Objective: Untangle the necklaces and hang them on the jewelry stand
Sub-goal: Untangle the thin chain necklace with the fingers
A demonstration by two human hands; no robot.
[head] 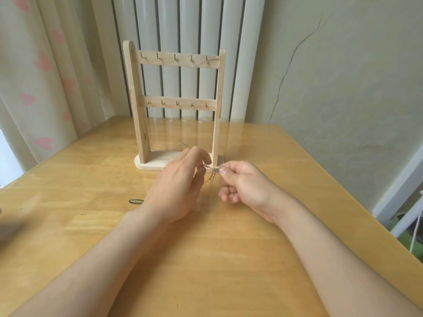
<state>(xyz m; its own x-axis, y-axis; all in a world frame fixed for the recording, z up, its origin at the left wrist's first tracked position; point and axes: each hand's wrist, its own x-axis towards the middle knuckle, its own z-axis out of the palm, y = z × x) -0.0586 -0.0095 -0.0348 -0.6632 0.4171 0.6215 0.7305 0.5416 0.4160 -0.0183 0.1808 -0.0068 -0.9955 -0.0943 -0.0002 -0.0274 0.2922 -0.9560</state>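
Early stage of the task, seen from above the person's forearms. Both hands are raised just in front of the base of the wooden jewelry stand [174,106], which stands upright near the far edge of the table [91,225]. The left hand [178,191] pinches one end of a small knot of fine chain, the tangled necklaces [214,171], between thumb and fingertips; the right hand [242,186] pinches the other side between thumb and forefinger, its remaining fingers curled into the palm. The knot is stretched between the two pinches, and thin strands hang from it toward the tabletop; how many chains are involved is too fine to tell.

All ten hooks, on the upper bar [176,59] and the lower bar [177,104], are bare: nothing is hung yet. A dark green loop [136,201], perhaps a cord or band, lies on the table beside the left wrist; its role is unclear. By this evidence, the separating is under way and unfinished, and every hanging step remains.
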